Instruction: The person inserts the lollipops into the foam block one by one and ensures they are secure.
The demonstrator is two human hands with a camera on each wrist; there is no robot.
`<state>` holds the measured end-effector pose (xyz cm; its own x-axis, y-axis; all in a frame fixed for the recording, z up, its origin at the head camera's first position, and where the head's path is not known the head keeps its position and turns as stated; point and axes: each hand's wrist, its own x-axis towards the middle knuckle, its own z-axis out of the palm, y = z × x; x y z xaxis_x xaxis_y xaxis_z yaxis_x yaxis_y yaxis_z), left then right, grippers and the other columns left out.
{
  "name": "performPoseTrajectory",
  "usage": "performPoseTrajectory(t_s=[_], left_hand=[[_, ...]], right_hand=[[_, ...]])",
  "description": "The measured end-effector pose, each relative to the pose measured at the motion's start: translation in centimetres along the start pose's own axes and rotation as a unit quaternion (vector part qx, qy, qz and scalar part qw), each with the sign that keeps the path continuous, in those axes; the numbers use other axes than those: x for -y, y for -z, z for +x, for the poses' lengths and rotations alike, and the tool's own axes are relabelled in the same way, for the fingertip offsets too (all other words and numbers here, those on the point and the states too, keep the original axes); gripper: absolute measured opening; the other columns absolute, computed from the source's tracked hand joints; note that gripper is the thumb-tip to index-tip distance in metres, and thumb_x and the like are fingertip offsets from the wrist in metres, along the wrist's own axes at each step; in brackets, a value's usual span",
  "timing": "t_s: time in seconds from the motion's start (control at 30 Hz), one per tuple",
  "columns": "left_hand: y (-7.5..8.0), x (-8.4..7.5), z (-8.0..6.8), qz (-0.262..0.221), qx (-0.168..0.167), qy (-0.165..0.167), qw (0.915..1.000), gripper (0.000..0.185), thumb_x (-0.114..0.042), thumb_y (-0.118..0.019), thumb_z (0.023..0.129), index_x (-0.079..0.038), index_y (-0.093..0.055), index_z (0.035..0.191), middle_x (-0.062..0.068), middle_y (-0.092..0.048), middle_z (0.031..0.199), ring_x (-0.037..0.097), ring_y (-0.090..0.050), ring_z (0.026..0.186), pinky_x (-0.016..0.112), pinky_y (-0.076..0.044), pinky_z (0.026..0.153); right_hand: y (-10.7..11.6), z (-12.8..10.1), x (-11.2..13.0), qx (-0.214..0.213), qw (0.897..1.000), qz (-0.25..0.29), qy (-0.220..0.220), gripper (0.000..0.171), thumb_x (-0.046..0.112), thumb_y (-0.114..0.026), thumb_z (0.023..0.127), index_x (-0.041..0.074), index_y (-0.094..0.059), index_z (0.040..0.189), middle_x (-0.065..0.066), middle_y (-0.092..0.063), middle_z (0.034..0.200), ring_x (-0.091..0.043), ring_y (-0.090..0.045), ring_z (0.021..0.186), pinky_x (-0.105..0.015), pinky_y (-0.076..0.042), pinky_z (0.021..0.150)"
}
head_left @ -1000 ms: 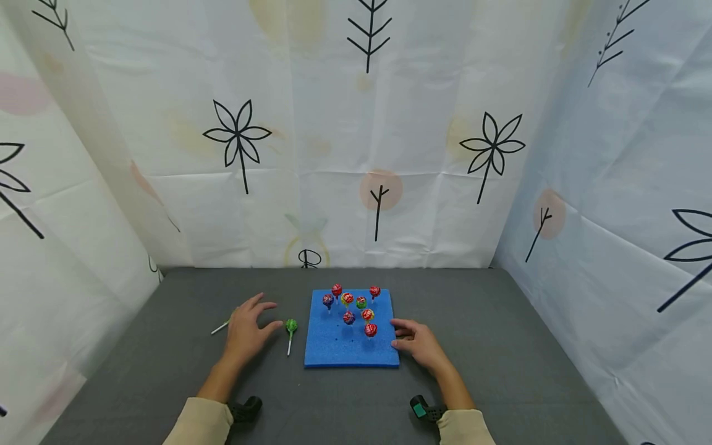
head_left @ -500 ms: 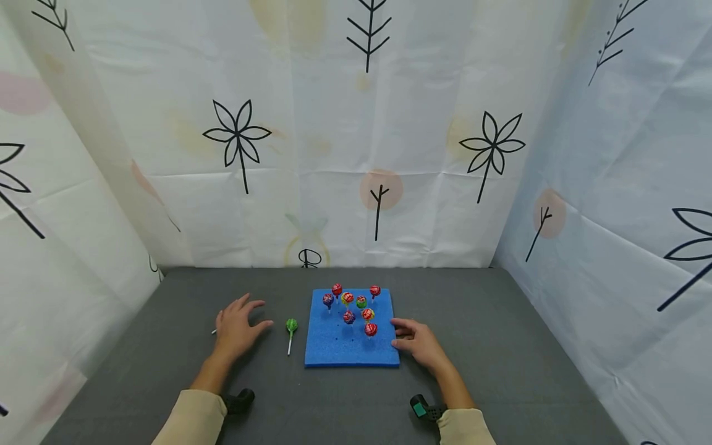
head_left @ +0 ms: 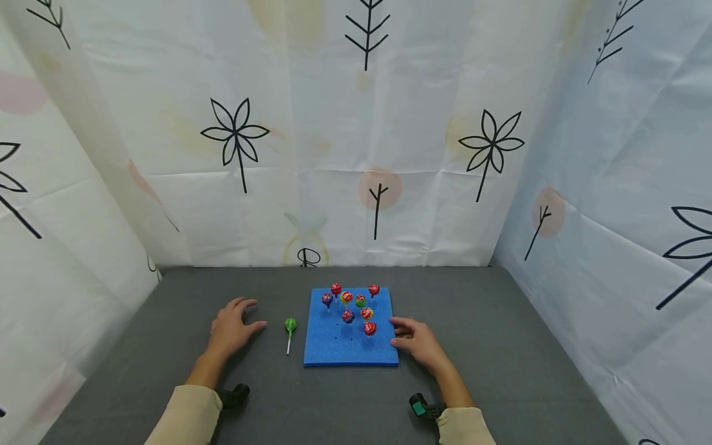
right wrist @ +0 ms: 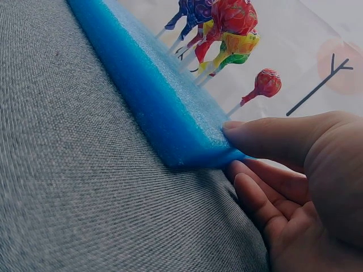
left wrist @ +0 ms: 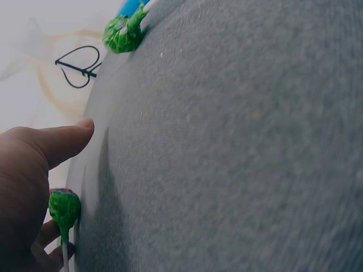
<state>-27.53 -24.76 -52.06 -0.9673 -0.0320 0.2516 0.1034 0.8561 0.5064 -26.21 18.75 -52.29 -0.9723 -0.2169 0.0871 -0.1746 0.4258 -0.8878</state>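
My left hand hovers at the left with thumb and fingers spread. In the left wrist view a green-wrapped lollipop lies between its thumb and fingers; the hand hides it from the head view. A second green lollipop lies between that hand and the blue foam board. Several wrapped lollipops, red, purple, yellow and green, stand upright in the board, one a red lollipop near the middle right. My right hand holds the board's right edge, thumb on the top edge, fingers curled against the side.
A grey cloth-covered table carries everything. White patterned curtains enclose it at the back and both sides. Small holes show in the front left part of the foam. Each wrist wears a dark camera strap.
My left hand has moved left, away from the green lollipop beside the board, and now covers the other lollipop at the far left. The right hand and the board have stayed put.
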Motion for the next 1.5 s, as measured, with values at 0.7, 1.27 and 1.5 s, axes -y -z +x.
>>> performPoseTrajectory(t_s=[0.7,1.27,1.5], left_hand=[[1.8,1.7,1.3,-0.022,0.045,0.034,0.9982,0.047,-0.012,-0.074,0.085,0.006,-0.057,0.125,0.032,-0.052,0.118,0.047,-0.051,0.107,0.06,-0.042,0.088],[2.1,2.1,1.9,-0.002,0.054,0.037,0.9978,0.034,-0.011,-0.074,0.086,0.005,-0.064,0.114,0.028,-0.057,0.108,0.044,-0.055,0.099,0.058,-0.044,0.083],[2.1,2.2,2.0,-0.005,0.056,0.037,0.9977,0.033,-0.013,-0.074,0.086,0.004,-0.064,0.113,0.028,-0.058,0.111,0.044,-0.055,0.101,0.058,-0.044,0.083]], right_hand=[[0.1,0.0,0.2,0.004,1.0,0.01,0.006,0.044,0.003,-0.073,0.086,-0.004,-0.06,0.127,-0.018,-0.062,0.117,-0.032,-0.06,0.104,-0.045,-0.051,0.087],[0.0,0.0,0.0,0.006,1.0,0.009,0.002,0.043,0.004,-0.073,0.086,-0.002,-0.061,0.128,-0.015,-0.062,0.115,-0.029,-0.06,0.102,-0.042,-0.052,0.086],[0.0,0.1,0.0,0.004,1.0,0.005,-0.001,0.043,0.003,-0.072,0.086,-0.001,-0.061,0.128,-0.013,-0.063,0.116,-0.027,-0.06,0.103,-0.044,-0.051,0.088]])
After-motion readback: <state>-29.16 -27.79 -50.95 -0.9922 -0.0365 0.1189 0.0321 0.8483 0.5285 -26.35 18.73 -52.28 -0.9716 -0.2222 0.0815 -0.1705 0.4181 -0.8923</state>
